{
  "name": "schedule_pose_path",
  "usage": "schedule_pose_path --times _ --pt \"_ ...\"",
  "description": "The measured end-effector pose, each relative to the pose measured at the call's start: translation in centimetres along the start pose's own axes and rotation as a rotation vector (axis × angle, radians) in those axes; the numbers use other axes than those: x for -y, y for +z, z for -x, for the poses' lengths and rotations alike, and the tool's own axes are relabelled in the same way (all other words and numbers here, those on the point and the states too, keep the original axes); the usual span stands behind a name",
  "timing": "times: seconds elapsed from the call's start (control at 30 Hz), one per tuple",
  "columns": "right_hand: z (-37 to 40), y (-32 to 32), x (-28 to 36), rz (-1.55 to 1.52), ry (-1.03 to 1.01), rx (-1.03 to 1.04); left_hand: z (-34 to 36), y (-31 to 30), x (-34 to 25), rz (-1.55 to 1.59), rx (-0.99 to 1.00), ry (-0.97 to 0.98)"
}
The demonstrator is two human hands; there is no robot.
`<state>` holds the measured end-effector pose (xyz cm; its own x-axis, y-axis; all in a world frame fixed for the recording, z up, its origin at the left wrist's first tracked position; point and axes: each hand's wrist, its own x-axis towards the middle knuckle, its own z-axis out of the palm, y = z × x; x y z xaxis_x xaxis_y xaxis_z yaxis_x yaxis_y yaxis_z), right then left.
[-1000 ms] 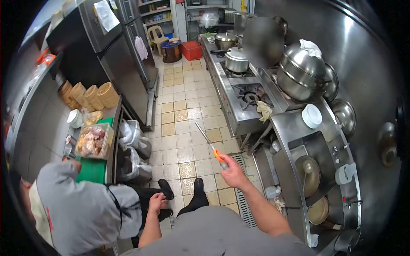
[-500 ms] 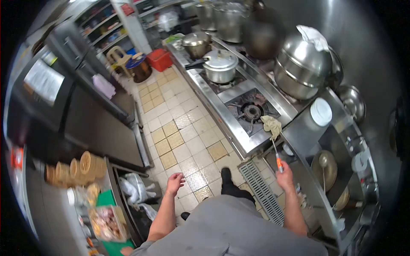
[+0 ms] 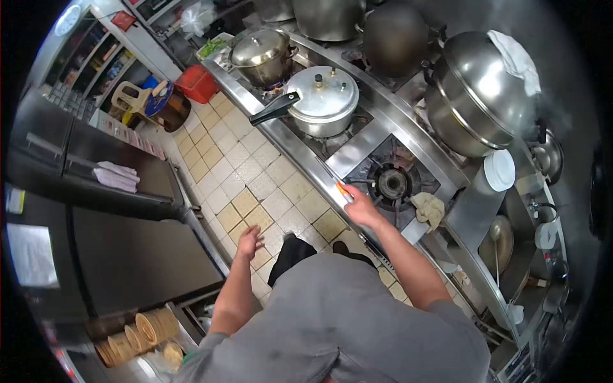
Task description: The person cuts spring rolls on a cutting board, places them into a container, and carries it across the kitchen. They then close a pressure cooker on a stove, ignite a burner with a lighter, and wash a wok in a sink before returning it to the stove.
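My right hand (image 3: pixel 362 209) is wrapped round the orange and grey handle of a thin tool (image 3: pixel 343 190), held over the front edge of the steel stove. The tool's narrow metal end points up and left. Beyond it, a pressure cooker (image 3: pixel 324 99) with a black handle sits on a burner. A bare burner (image 3: pixel 392 183) lies just right of the tool, and a beige cloth (image 3: pixel 428 210) rests at the stove's front corner. My left hand (image 3: pixel 249 242) hangs over the tiled floor, fingers apart, holding nothing.
A lidded pot (image 3: pixel 260 59) stands at the stove's far left, and a large steel steamer (image 3: pixel 482 96) at the right. Nearer right are a white container (image 3: pixel 499 170) and a sink area. Dark fridges (image 3: pixel 140 255) line the left, with bamboo steamers (image 3: pixel 148 329) below. A red bin (image 3: pixel 196 84) stands behind.
My right hand has moved left and up with the tool, away from the cloth, which now lies apart from it. My body has come closer to the pressure cooker.
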<state>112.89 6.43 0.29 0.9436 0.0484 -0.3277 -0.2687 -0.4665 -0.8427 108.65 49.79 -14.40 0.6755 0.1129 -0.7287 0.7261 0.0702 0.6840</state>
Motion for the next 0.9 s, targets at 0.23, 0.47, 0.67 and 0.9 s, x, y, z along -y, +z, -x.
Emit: schedule_pose_path --times 0.23,0.47,0.67,0.9 --pt "-11.7 8.7 -1.4 -0.287 0.189 -0.285 -22.0 9.1 -18.1 -0.026 0.268 -0.016" --pt "-16.7 14.1 4.7 -0.725 0.606 -0.49 -34.4 12.9 -18.8 0.085 0.467 -0.242" --pt "-19.4 18.1 6.3 -0.789 0.619 -0.678 -37.3 14.5 -13.6 0.522 0.546 -0.292" --pt "-21.8 17.9 8.2 -0.801 0.67 -0.748 -34.5 14.5 -16.9 0.527 0.503 -0.395"
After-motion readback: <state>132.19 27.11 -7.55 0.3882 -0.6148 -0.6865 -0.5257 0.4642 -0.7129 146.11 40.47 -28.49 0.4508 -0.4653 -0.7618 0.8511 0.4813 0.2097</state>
